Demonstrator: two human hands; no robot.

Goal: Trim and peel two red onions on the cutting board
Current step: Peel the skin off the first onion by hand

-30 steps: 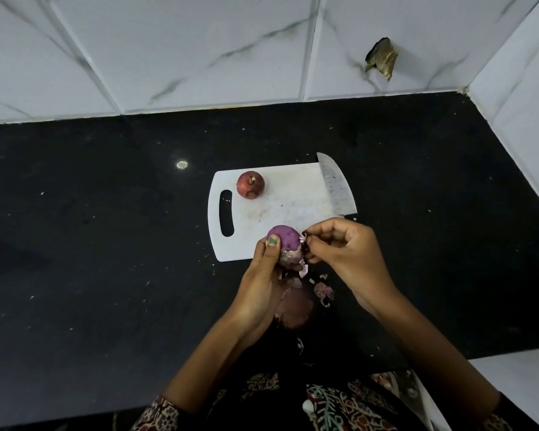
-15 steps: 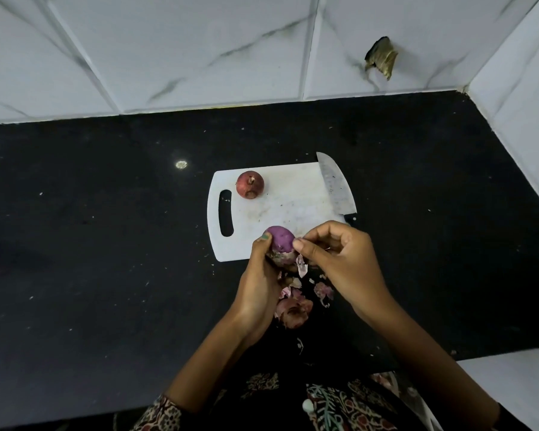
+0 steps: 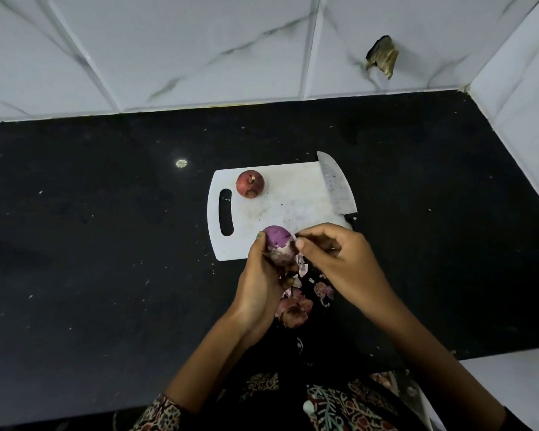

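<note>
My left hand (image 3: 262, 275) grips a partly peeled red onion (image 3: 279, 241) just over the near edge of the white cutting board (image 3: 293, 197). Its top is bare purple, and paler skin clings lower down. My right hand (image 3: 333, 256) has its fingertips curled against the onion's right side, pinching at the skin. A second red onion (image 3: 250, 183), with its skin on, sits at the board's far left near the handle slot. A knife (image 3: 335, 185) lies along the board's right edge, its black handle toward me and partly hidden by my right hand.
Loose onion peels (image 3: 296, 303) lie on the black countertop (image 3: 106, 244) below my hands. White marble-look tiles line the back and right walls. A damaged patch (image 3: 383, 56) marks the back wall. The counter's near edge runs by my patterned clothing.
More purple flesh shows on the held onion. A large piece of skin has dropped onto the pile below. My right hand has shifted slightly back to the onion's right side.
</note>
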